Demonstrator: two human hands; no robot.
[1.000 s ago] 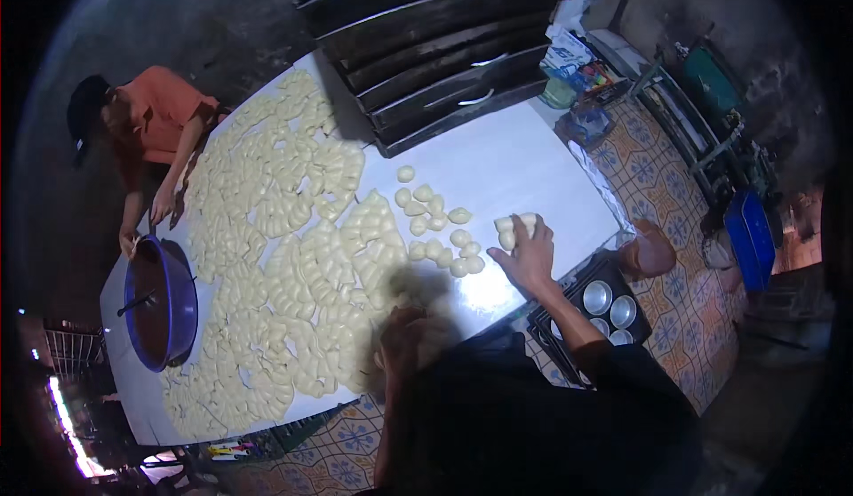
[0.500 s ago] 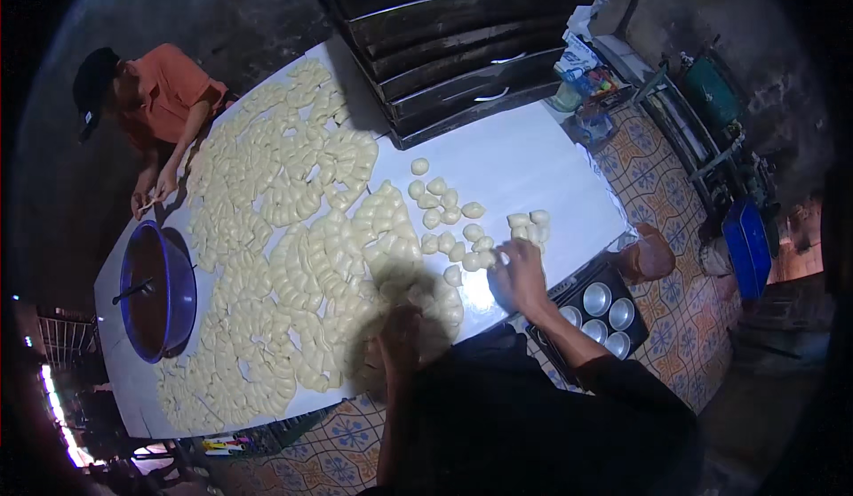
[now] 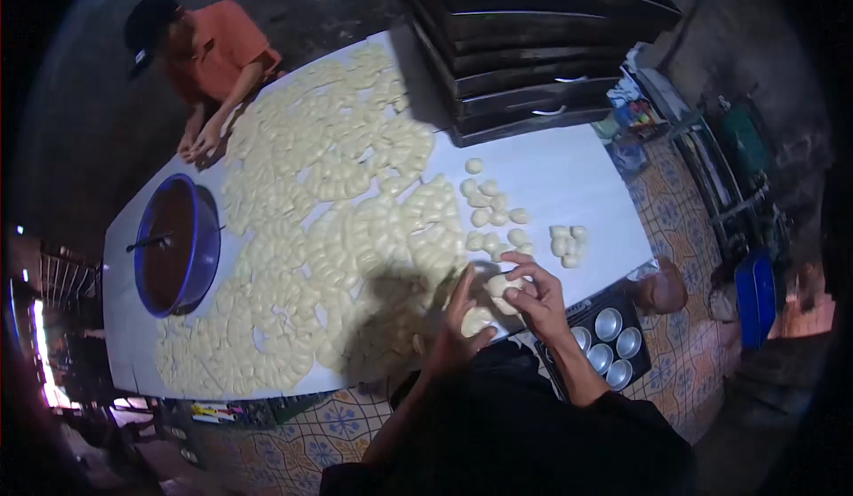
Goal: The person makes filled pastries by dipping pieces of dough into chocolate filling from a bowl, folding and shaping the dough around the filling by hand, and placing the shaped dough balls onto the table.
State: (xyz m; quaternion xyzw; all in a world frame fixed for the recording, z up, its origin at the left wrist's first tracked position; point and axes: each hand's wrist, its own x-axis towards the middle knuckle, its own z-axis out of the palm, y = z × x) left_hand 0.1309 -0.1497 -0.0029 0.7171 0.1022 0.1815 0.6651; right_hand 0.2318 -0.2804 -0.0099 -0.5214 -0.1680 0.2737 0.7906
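Note:
My right hand (image 3: 542, 299), near the table's front edge, is closed round a pale ball of dough (image 3: 504, 290), gripped between thumb and fingers. Facing it from the left is my left hand (image 3: 453, 327), fingers stretched and thumb apart. Another dough piece (image 3: 477, 321) shows between the left thumb and fingers; I cannot tell whether the hand touches it. Beyond my hands lie several loose dough balls (image 3: 481, 200), and a small tight group of balls (image 3: 569, 245) sits to their right. Flattened, overlapping dough pieces (image 3: 355, 238) spread across the left and middle of the white table (image 3: 586, 176).
A blue basin (image 3: 213, 252) of brown liquid stands at the table's left. A co-worker in orange (image 3: 222, 47) works at the far left. Stacked dark trays (image 3: 533, 78) rise at the back. Round metal tins (image 3: 609, 323) sit in a dark tray to my right.
My right hand has drawn back from the loose balls and now holds a dough ball. My left hand has moved right and opened beside it. The whole view has shifted.

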